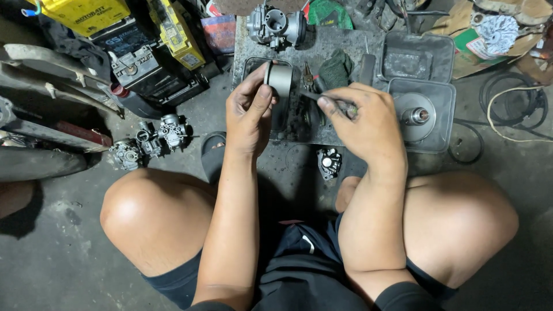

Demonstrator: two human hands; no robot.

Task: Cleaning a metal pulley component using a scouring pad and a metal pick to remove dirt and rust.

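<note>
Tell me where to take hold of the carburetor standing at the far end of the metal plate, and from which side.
Grip the carburetor around its middle body, coming down from above. Its round bore faces toward the person and knobs stick out at the sides, so the body likely gives the firmest hold. Both hands are busy: the left hand holds a grey metal cylinder, the right hand a thin tool.

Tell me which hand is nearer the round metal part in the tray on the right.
Right. The right hand sits just beside the round metal part; the left hand is farther off, holding a grey cylinder.

Grey metal cylinder [280, 79], thin tool [322, 99]
</note>
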